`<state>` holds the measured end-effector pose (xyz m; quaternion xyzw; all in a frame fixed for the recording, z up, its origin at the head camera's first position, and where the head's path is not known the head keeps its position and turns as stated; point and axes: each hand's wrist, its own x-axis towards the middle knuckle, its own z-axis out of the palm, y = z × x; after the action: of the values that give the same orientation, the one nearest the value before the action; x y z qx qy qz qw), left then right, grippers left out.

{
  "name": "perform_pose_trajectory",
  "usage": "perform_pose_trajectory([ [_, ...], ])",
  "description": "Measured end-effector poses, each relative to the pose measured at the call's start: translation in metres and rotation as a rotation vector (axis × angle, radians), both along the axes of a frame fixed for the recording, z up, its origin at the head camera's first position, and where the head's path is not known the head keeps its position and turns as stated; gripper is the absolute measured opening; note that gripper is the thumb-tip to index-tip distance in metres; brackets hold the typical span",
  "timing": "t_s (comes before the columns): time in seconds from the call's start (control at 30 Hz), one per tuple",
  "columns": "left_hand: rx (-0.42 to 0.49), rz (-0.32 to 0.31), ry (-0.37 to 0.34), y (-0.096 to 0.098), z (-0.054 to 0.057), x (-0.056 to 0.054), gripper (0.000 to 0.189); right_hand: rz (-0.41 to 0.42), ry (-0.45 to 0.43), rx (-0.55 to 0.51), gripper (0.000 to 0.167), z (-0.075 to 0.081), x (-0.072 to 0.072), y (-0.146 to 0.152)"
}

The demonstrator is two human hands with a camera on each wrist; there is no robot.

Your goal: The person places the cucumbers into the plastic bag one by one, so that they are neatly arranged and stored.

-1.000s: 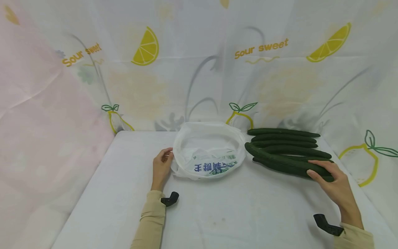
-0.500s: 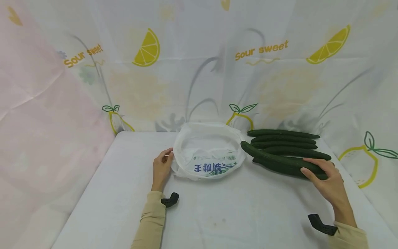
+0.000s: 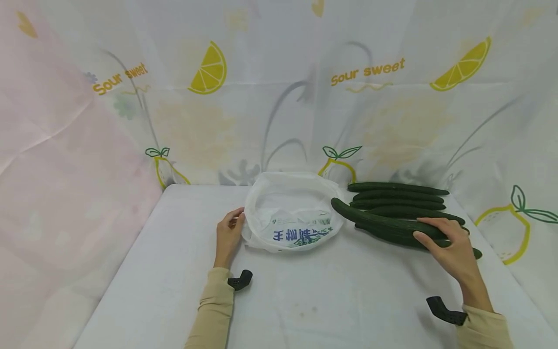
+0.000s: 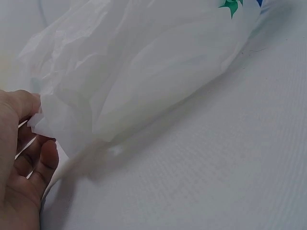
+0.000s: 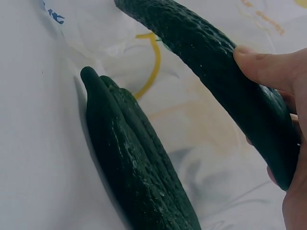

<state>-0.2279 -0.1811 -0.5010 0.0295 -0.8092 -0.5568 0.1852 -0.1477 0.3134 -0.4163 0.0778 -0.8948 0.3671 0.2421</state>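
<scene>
An open-mouthed white plastic bag (image 3: 261, 237) with blue and green print sits mid-table in the head view. At its left side, my left hand (image 3: 228, 237) pinches the bag's edge; the left wrist view shows a crumpled bit of the bag (image 4: 120, 62) between thumb and fingers. My right hand (image 3: 455, 252) grips a long dark green cucumber (image 3: 379, 221) near its right end. The far tip of this cucumber overlaps the bag's right rim in the head view. In the right wrist view the held cucumber (image 5: 206, 57) is raised above the others, thumb across its side.
Several more cucumbers (image 3: 398, 195) lie side by side at the table's right, the nearest (image 3: 388, 236) partly under the held one in view. Behind the table hangs a lemon-print cloth (image 3: 279, 106). White cloth covers the tabletop (image 3: 331, 300).
My right hand has moved left with the cucumber, bringing its tip from beside the bag to over its right rim. My left hand stays at the bag's edge.
</scene>
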Motion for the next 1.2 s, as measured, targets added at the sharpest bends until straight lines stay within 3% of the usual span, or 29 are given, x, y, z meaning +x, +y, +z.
perform_pose_trajectory([
  [0.3, 0.001, 0.002, 0.026, 0.001, 0.001, -0.001, 0.026, 0.047, 0.023, 0.004, 0.040, 0.000, -0.007, -0.005],
  [0.77, -0.009, 0.001, 0.002, 0.003, 0.000, -0.001, 0.026, 0.125, 0.149, 0.070, 0.041, 0.002, -0.025, -0.021],
  [1.2, 0.004, -0.007, -0.009, 0.001, 0.000, -0.001, 0.027, 0.190, 0.207, 0.171, 0.039, 0.013, -0.051, -0.046],
])
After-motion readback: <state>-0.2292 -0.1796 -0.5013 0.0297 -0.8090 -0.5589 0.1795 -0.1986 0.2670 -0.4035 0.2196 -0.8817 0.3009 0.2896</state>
